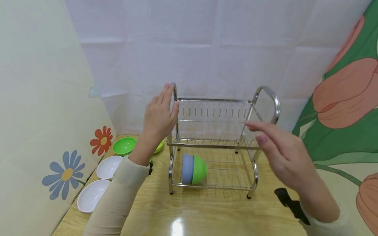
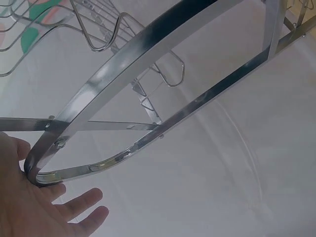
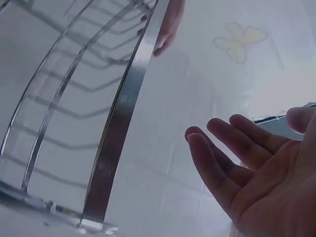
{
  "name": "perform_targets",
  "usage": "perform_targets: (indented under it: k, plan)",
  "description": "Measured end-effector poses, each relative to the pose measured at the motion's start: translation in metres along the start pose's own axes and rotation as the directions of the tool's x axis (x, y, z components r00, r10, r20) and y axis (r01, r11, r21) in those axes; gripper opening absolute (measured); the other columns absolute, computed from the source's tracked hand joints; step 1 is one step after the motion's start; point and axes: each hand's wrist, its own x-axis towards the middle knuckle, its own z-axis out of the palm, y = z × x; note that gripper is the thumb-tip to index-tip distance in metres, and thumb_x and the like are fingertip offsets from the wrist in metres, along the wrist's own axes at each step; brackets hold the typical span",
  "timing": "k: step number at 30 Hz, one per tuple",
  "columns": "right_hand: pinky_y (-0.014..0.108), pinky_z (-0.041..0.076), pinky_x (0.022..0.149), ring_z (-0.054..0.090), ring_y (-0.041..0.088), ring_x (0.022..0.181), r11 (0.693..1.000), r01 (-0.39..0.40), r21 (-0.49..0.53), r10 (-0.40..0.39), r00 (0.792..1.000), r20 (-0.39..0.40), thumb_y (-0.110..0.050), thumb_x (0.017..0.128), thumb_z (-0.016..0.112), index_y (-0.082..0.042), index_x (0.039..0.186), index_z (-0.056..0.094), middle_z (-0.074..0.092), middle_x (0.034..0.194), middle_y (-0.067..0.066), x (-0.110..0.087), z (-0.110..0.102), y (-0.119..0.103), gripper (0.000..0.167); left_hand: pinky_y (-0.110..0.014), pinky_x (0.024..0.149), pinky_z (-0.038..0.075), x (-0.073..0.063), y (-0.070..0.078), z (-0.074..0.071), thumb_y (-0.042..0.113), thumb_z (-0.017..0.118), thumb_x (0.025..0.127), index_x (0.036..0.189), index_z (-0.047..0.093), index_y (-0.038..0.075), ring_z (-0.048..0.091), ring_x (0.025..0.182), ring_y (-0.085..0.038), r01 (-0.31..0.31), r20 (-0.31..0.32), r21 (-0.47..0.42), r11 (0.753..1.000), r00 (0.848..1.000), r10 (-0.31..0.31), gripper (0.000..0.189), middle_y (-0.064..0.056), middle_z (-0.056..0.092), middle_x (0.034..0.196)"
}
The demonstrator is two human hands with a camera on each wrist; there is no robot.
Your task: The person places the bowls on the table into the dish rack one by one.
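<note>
A two-tier metal dish rack (image 1: 214, 146) stands on the wooden table. My left hand (image 1: 159, 114) is at the top of its left upright handle. In the left wrist view, the handle's curved end (image 2: 35, 170) lies against the hand, and the fingers stretch out past it. My right hand (image 1: 286, 157) hovers near the rack's right side, fingers extended and holding nothing; the right wrist view shows it apart from the metal. On the lower tier, a blue bowl (image 1: 187, 168) and a green bowl (image 1: 199, 169) stand on edge, side by side, at the left end.
Along the table's left side lie two white bowls (image 1: 92, 196) and another green bowl (image 1: 124, 146). A yellow-green bowl (image 1: 159, 147) is partly hidden behind my left arm. White cloth (image 1: 192, 49) hangs behind the rack, with flower-patterned panels (image 1: 345, 91) on both sides.
</note>
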Motion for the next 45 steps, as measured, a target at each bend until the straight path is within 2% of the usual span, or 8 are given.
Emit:
perform_targets:
  k: [3, 10, 14, 21, 33, 39, 42, 45]
  plan:
    - [0.010, 0.040, 0.089, 0.060, 0.004, 0.111, 0.994, -0.068, -0.085, 0.063, 0.996, -0.062, -0.012, 0.105, 0.046, -0.020, 0.141, 0.059, 0.067, 0.130, 0.011, 0.010, -0.010, 0.022, 0.039, -0.055, 0.103, 0.045, -0.002, 0.000, -0.001, 0.046, 0.027, 0.107, 0.162, 0.016, 0.022, 0.045, 0.137, -0.037, 0.004, 0.014, 0.000, 1.000, 1.000, -0.004, 0.061, 0.001, 0.015, 0.168]
    - [0.065, 0.038, 0.097, 0.049, 0.046, 0.123, 0.957, -0.177, -0.228, 0.164, 0.984, -0.074, -0.026, 0.106, 0.046, -0.009, 0.145, 0.052, 0.055, 0.139, 0.026, 0.030, -0.023, 0.081, 0.043, -0.056, 0.106, 0.043, -0.012, 0.001, -0.004, 0.050, 0.022, 0.107, 0.162, 0.008, 0.026, 0.039, 0.142, -0.037, 0.015, 0.065, -0.006, 1.000, 0.998, -0.015, 0.062, 0.005, 0.005, 0.169]
    - [0.067, 0.028, 0.112, 0.038, 0.048, 0.138, 0.952, -0.192, -0.238, 0.194, 0.981, -0.015, -0.028, 0.106, 0.046, -0.006, 0.148, 0.045, 0.045, 0.149, 0.026, 0.037, -0.028, 0.108, 0.048, -0.057, 0.108, 0.041, -0.021, 0.003, -0.007, 0.050, 0.024, 0.107, 0.162, 0.008, 0.026, 0.036, 0.144, -0.037, 0.027, 0.086, -0.015, 1.000, 0.996, -0.026, 0.062, 0.004, 0.002, 0.169]
    - [0.071, 0.019, 0.115, 0.021, 0.047, 0.149, 0.964, -0.179, -0.196, 0.204, 0.972, 0.114, -0.028, 0.106, 0.046, -0.003, 0.155, 0.032, 0.024, 0.163, 0.022, 0.044, -0.020, 0.139, 0.057, -0.057, 0.116, 0.032, -0.043, -0.010, -0.013, 0.049, 0.033, 0.106, 0.162, 0.013, 0.024, 0.029, 0.149, -0.034, 0.033, 0.107, -0.084, 0.996, 0.994, -0.024, 0.065, 0.004, 0.004, 0.170]
    - [0.065, 0.017, 0.120, 0.023, 0.044, 0.150, 0.980, -0.147, -0.133, 0.158, 0.985, 0.070, -0.024, 0.105, 0.049, -0.002, 0.153, 0.036, 0.027, 0.163, 0.020, 0.048, -0.011, 0.156, 0.054, -0.063, 0.118, 0.025, -0.089, -0.057, -0.038, 0.057, 0.030, 0.105, 0.161, 0.020, 0.027, 0.022, 0.153, -0.035, 0.081, 0.298, -0.059, 0.995, 0.953, -0.060, 0.065, 0.001, 0.013, 0.169]
    - [0.067, 0.039, 0.103, 0.048, 0.050, 0.128, 0.979, -0.152, -0.134, 0.157, 0.987, 0.024, -0.020, 0.105, 0.048, -0.005, 0.152, 0.039, 0.033, 0.161, 0.016, 0.042, -0.006, 0.154, 0.050, -0.065, 0.117, 0.025, -0.115, -0.085, -0.044, 0.056, 0.034, 0.104, 0.161, 0.023, 0.022, 0.023, 0.151, -0.041, 0.132, 0.359, -0.007, 0.991, 0.925, -0.121, 0.066, -0.006, 0.020, 0.168]
    - [0.037, 0.048, 0.101, 0.056, 0.046, 0.117, 0.978, -0.159, -0.139, 0.160, 0.987, -0.001, -0.019, 0.105, 0.047, -0.008, 0.152, 0.039, 0.035, 0.161, 0.011, 0.040, -0.004, 0.154, 0.048, -0.067, 0.117, 0.024, -0.129, -0.099, -0.045, 0.054, 0.037, 0.105, 0.160, 0.025, 0.018, 0.022, 0.150, -0.044, 0.166, 0.376, -0.003, 0.986, 0.914, -0.152, 0.067, -0.010, 0.022, 0.167]
    - [0.017, 0.041, 0.096, 0.059, 0.042, 0.113, 0.978, -0.147, -0.151, 0.142, 0.989, -0.044, -0.018, 0.105, 0.048, -0.009, 0.150, 0.041, 0.038, 0.159, 0.009, 0.038, 0.001, 0.153, 0.047, -0.069, 0.114, 0.024, -0.144, -0.114, -0.047, 0.052, 0.040, 0.105, 0.159, 0.027, 0.015, 0.022, 0.149, -0.047, 0.187, 0.385, 0.002, 0.982, 0.907, -0.174, 0.067, -0.014, 0.024, 0.166]
